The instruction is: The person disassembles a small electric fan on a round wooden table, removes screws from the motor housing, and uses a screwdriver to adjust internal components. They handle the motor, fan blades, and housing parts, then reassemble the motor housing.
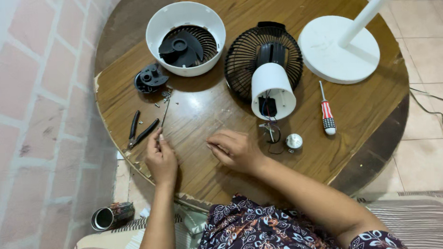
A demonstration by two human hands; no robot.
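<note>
Head view: hands point(161, 158) perhaps pinching thin rod point(165, 114).

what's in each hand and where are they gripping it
The left hand pinches the near end of a thin metal rod between its fingertips. The right hand rests on the table; nothing shows in it.

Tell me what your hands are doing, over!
Left hand pinches a thin metal rod. Right hand rests curled on the wooden table, beside loose wires. Black pliers lie just left of the rod.
</note>
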